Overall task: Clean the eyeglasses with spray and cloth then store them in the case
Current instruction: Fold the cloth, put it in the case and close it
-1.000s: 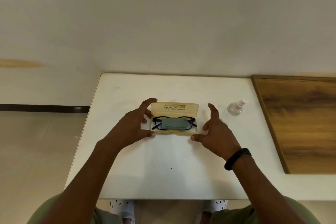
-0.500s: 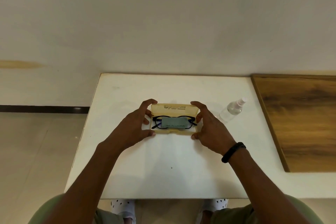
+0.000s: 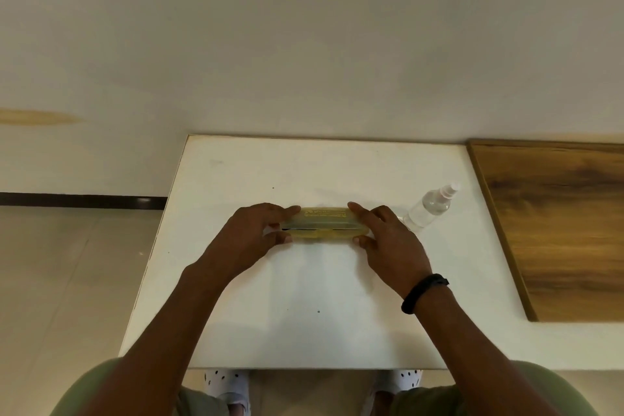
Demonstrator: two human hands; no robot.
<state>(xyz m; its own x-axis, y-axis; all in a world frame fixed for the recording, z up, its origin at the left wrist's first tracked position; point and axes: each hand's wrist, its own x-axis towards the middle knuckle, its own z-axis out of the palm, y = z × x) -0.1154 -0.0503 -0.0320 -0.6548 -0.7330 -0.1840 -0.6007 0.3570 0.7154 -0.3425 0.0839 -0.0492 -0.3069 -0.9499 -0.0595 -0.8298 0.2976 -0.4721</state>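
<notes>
Eyeglass case (image 3: 324, 223): in the head view, yellowish and translucent, lying crosswise on the white tabletop (image 3: 304, 314) at mid-depth. The lid is nearly down, with a thin dark gap along the front edge.
Eyeglasses: hidden by the lid. The dark line in the gap may be the frame, so they are probably inside.
Left hand (image 3: 251, 240): grasps the case's left end, fingers over the lid and thumb at the front of the base.
Right hand (image 3: 388, 240): grasps the right end the same way. A black wristband (image 3: 423, 292) is on that wrist.
Spray bottle (image 3: 429, 209): clear, on the tabletop just beyond the right hand, apart from the case.
Cloth: not seen.
Wooden panel (image 3: 557, 230): lies along the tabletop's right side.
Step in hand: closing the lid, likely the final step.
Doing it well: squeeze both ends evenly, fingers down and thumbs bracing the base, so the lid seats square. If it resists, stop and check that no temple or cloth is caught in the seam rather than forcing it.
</notes>
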